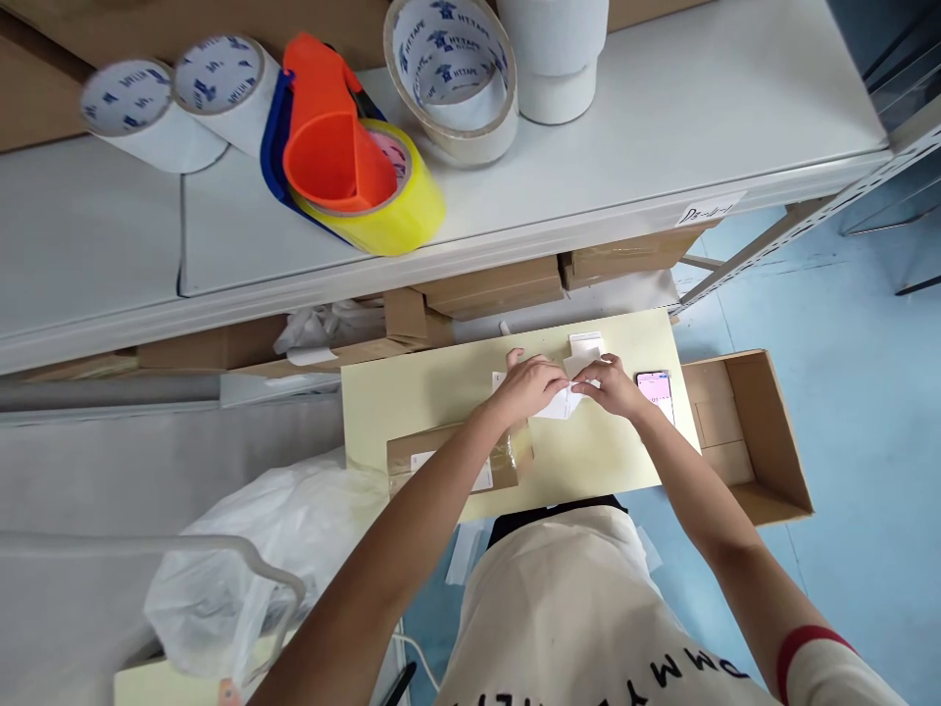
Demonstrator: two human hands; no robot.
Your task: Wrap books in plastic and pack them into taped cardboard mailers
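Observation:
Both my hands meet over a pale yellow table top (pixel 412 392). My left hand (pixel 525 387) and my right hand (pixel 610 385) pinch a small white paper label (pixel 563 400) between their fingertips. Another white slip (pixel 586 343) lies just beyond them. A flat brown taped parcel (pixel 507 461) with a white label lies on the table under my left forearm. A phone (pixel 655 389) with a lit pink screen lies right of my right hand.
A white shelf (pixel 662 127) overhead carries several tape rolls (pixel 452 78) and an orange-and-blue tape dispenser (pixel 330 147) with yellow tape. An open cardboard box (pixel 757 431) stands on the blue floor at right. White plastic bags (pixel 250 559) lie at left. Flat cartons (pixel 500 284) sit under the shelf.

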